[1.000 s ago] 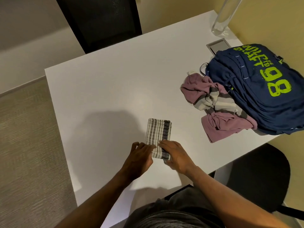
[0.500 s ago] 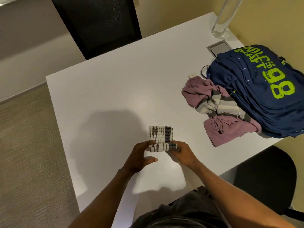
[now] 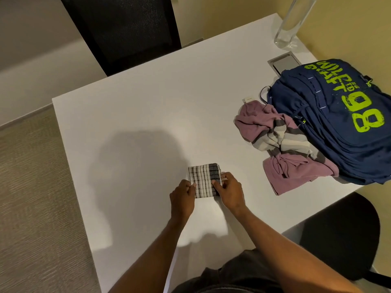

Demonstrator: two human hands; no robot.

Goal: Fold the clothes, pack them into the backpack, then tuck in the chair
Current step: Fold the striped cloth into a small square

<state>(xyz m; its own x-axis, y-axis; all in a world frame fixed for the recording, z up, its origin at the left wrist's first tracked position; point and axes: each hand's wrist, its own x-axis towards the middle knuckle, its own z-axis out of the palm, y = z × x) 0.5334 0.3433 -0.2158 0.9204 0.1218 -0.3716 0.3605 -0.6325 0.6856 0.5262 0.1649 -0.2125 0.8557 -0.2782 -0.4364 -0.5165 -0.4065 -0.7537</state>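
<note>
In the head view, the folded striped cloth (image 3: 204, 178) lies on the tabletop (image 3: 148, 123) near its near edge. It is almost square, slightly longer from near to far. The left hand (image 3: 183, 194) pinches its left edge and the right hand (image 3: 229, 192) grips its right edge. The backpack (image 3: 338, 123) lies to the far right, closer to the right hand, and its inside is hidden. A crumpled mauve garment (image 3: 285, 144) rests against it.

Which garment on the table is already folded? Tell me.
The small checked cloth, held at its edges by the left hand and right hand: a neat flat rectangle. The mauve striped garment beside the backpack is a crumpled heap.
</note>
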